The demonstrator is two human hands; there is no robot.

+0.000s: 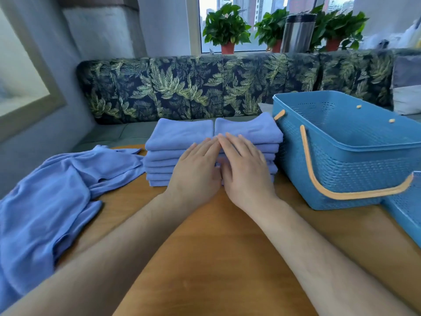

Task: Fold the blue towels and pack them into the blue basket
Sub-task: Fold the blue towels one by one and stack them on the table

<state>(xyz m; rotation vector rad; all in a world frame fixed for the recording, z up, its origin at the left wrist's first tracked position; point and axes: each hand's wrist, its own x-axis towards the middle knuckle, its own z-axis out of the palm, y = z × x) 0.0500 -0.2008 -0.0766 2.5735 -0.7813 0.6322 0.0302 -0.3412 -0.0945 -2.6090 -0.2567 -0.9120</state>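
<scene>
Loose, unfolded blue towels (pixel 45 201) lie rumpled across the left of the wooden surface (pixel 211 258), one edge trailing over its near side. Just right of them, a stack of folded blue towels (pixel 180 142) stands at the far middle of the surface. The person's left hand (pixel 196 169) and right hand (pixel 246 169) rest flat against the stack's near face, fingers straight and close together, fingertips reaching its top and the two hands touching side by side. The blue basket (pixel 341 169), its tan handles lowered, sits just beside the stack on the right, nothing visible inside.
</scene>
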